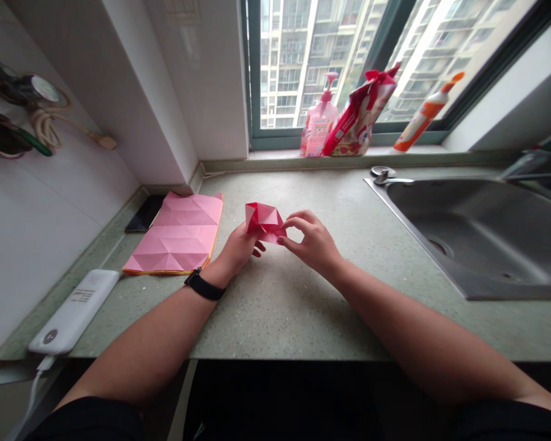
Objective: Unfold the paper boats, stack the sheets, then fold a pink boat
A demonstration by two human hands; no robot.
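Observation:
A small, partly folded piece of red paper (263, 222) is held just above the speckled green counter (280, 306) near its middle. My left hand (239, 248), with a black watch on the wrist, grips the paper from below and the left. My right hand (311, 240) pinches the paper's right corner between thumb and fingertips. Both hands are closed on the paper.
A stack of creased pink paper sheets (179, 234) lies left of my hands, a dark phone (144, 214) beyond it. A white power bank (74, 311) rests at the counter's left edge. A steel sink (482, 229) fills the right. Bottles and a red pouch (360, 113) stand on the windowsill.

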